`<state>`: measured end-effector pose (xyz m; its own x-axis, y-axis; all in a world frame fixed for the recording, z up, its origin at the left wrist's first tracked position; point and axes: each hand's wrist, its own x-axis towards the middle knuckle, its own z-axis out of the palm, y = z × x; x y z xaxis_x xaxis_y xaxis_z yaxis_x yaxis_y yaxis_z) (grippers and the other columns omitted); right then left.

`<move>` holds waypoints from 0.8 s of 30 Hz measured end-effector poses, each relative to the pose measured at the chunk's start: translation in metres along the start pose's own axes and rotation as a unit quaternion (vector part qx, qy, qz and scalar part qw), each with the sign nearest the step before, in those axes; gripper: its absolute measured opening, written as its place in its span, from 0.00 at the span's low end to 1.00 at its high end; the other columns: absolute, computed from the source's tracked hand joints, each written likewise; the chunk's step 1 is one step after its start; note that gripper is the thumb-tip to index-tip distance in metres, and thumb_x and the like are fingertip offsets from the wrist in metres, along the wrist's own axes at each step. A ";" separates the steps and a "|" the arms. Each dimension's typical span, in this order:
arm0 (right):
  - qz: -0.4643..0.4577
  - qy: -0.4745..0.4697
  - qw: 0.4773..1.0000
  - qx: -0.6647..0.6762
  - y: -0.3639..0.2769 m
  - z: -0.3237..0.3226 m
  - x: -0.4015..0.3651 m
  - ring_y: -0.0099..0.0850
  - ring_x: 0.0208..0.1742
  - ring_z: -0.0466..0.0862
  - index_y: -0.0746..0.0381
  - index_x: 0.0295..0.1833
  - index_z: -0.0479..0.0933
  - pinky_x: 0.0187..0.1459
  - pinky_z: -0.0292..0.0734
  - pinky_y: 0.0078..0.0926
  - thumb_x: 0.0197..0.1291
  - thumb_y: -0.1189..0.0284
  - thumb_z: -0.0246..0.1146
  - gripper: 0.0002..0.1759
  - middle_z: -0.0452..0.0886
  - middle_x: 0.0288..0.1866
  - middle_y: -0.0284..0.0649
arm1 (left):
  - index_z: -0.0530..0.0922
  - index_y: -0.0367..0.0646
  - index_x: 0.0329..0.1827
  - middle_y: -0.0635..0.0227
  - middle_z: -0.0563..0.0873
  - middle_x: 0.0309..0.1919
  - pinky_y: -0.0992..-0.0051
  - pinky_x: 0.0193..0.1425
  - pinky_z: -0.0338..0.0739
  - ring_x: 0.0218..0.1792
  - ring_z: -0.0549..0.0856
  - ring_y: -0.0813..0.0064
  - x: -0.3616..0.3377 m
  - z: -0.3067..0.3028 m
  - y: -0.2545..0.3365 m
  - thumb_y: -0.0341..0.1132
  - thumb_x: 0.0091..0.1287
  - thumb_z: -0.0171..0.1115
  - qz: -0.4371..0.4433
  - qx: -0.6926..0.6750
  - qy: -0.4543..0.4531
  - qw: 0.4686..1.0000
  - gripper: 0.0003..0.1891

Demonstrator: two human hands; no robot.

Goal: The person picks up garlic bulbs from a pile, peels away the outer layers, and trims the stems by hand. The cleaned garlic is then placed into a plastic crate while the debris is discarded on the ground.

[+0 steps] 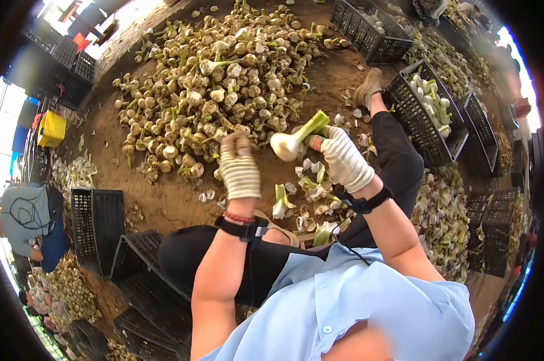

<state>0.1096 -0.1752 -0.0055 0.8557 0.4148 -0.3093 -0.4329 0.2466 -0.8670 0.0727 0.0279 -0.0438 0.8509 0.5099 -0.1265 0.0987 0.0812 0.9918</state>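
Note:
My right hand (342,157), in a white knit glove, is closed on a garlic bulb (285,147) by its thick green stem. The bulb is pale and smooth, pointing left toward my other hand. At the near edge of a large heap of dirt-covered garlic (224,90) is my left hand (239,166), in a striped glove. Its fingers stretch forward and look somewhat blurred; I see nothing held in them. Peeled skins and cut stem pieces (282,201) lie on the ground below the hands.
A black crate (425,129) with cleaned garlic stands beyond my right leg, with another crate (374,36) farther back. Black crates (97,228) stand at the left. Husks (443,222) pile up on the right. Another person (28,219) sits at far left, near a yellow container (52,129).

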 end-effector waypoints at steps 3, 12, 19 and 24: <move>-0.022 0.083 0.991 -0.103 0.015 0.001 0.004 0.15 0.21 0.74 0.62 0.51 0.81 0.19 0.73 0.19 0.71 0.72 0.61 0.09 0.82 0.32 0.29 | 0.80 0.44 0.54 0.68 0.84 0.42 0.79 0.44 0.79 0.41 0.81 0.77 -0.019 -0.004 0.020 0.33 0.71 0.65 0.084 -0.081 -0.049 0.992 0.11; -0.097 -0.003 0.956 -0.276 0.007 0.020 -0.014 0.19 0.31 0.75 0.66 0.49 0.82 0.33 0.72 0.22 0.65 0.75 0.61 0.10 0.83 0.32 0.31 | 0.82 0.43 0.49 0.73 0.86 0.41 0.80 0.45 0.77 0.39 0.81 0.83 -0.005 0.001 -0.011 0.35 0.72 0.67 -0.072 -0.246 -0.040 0.966 0.08; -0.045 0.085 0.863 -0.497 0.010 -0.056 0.020 0.40 0.48 0.85 0.69 0.64 0.70 0.48 0.80 0.34 0.65 0.72 0.63 0.24 0.84 0.49 0.53 | 0.79 0.44 0.48 0.74 0.84 0.41 0.79 0.47 0.75 0.41 0.79 0.83 -0.014 -0.004 0.003 0.36 0.73 0.66 0.023 -0.156 -0.112 0.981 0.08; -0.262 0.044 0.782 -0.564 -0.012 0.022 -0.002 0.48 0.47 0.83 0.66 0.53 0.78 0.49 0.79 0.40 0.61 0.71 0.65 0.16 0.82 0.43 0.52 | 0.78 0.39 0.45 0.66 0.81 0.38 0.73 0.46 0.76 0.39 0.79 0.74 -0.022 0.011 0.007 0.36 0.72 0.66 0.107 0.006 -0.081 0.991 0.10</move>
<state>0.1069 -0.1595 0.0140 0.8699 0.4408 0.2214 0.4661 -0.5878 -0.6612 0.0601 0.0081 -0.0338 0.9248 0.3696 0.0904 -0.0877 -0.0243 0.9959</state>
